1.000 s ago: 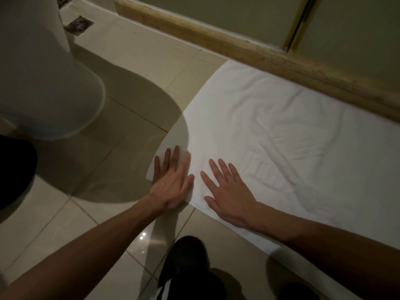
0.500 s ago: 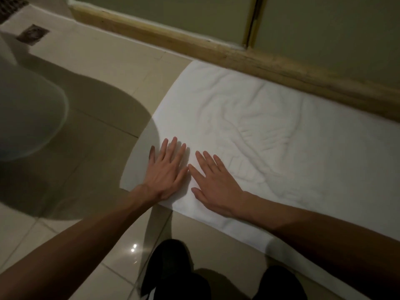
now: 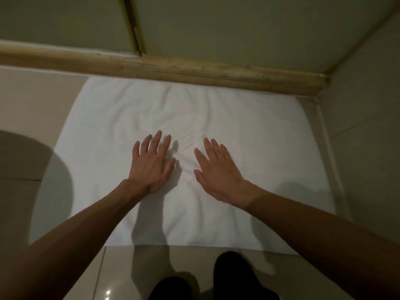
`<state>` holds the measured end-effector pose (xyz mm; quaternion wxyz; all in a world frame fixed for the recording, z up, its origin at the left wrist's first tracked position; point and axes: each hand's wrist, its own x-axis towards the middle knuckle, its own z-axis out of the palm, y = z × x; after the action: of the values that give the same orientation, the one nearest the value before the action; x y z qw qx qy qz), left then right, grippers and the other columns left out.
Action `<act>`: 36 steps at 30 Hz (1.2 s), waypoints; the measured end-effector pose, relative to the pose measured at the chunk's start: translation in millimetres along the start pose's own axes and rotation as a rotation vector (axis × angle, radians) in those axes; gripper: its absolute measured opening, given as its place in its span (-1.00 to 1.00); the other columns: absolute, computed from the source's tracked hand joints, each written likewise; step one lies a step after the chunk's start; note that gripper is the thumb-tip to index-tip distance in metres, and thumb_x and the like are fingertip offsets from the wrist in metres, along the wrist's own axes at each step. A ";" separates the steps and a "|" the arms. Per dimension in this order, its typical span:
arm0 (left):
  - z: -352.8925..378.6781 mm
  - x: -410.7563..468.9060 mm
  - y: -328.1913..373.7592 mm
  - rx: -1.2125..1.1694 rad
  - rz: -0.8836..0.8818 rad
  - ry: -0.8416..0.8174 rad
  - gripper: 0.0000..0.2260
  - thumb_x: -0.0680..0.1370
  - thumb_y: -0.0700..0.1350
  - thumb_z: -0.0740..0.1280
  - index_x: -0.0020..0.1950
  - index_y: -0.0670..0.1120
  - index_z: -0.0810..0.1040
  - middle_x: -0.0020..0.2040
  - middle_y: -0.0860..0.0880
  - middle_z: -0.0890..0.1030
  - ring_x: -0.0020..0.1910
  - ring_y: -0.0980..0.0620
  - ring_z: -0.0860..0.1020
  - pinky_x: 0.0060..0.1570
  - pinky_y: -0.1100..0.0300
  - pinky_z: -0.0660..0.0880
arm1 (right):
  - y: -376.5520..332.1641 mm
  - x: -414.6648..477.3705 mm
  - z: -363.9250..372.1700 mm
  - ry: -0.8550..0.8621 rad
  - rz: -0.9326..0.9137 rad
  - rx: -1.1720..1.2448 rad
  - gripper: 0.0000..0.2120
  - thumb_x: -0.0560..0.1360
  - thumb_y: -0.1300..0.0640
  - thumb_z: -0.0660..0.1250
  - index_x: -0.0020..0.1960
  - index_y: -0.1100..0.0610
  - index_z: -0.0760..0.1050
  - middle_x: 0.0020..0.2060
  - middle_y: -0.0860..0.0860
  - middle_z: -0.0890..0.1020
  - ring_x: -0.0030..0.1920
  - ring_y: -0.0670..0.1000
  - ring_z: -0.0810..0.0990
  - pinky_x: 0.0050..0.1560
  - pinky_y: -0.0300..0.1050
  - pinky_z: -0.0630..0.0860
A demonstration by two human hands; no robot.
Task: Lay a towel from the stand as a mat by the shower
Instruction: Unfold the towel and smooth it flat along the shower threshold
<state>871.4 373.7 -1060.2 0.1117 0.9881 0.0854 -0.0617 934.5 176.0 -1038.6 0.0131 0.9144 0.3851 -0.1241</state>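
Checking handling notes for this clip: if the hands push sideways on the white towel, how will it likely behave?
Probably floppy: the towel shows soft creases between the left hand and right hand, so it would likely bunch rather than shift as one sheet. It may also slide, since the floor tiles look glossy, with a light glint.

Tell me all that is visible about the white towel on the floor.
The white towel is a soft, terry-looking rectangle spread flat on the tiled floor, far edge against the wooden-looking sill. Shallow creases cross its middle. The left hand and right hand lie open on it, fingers spread.
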 end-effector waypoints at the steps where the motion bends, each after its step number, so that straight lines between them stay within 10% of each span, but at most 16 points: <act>1: 2.4 6.2 6.8 0.009 0.025 -0.006 -0.32 0.50 0.28 -0.23 0.56 0.00 0.01 0.57 -0.10 -0.01 0.53 -0.17 -0.01 0.45 -0.16 -0.09 | 7.7 -4.5 -1.7 -0.006 0.027 0.005 -0.42 0.61 -0.14 -0.08 0.54 0.10 -0.04 0.54 0.21 -0.09 0.53 0.20 -0.14 0.51 0.13 -0.14; 36: 40.9 233.0 224.5 0.114 0.467 -0.101 -0.38 0.57 0.27 -0.08 0.55 0.07 -0.16 0.57 -0.10 -0.19 0.53 -0.14 -0.20 0.45 -0.19 -0.21 | 251.9 24.7 -11.7 -0.045 0.510 0.116 -0.47 0.64 0.00 -0.08 0.55 0.10 -0.14 0.55 0.12 -0.14 0.54 0.12 -0.13 0.51 0.01 -0.09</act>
<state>1136.1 184.8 -1085.3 0.0712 0.9814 -0.1548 -0.0881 1131.9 17.6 -1051.1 0.0002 0.9781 0.1342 -0.1588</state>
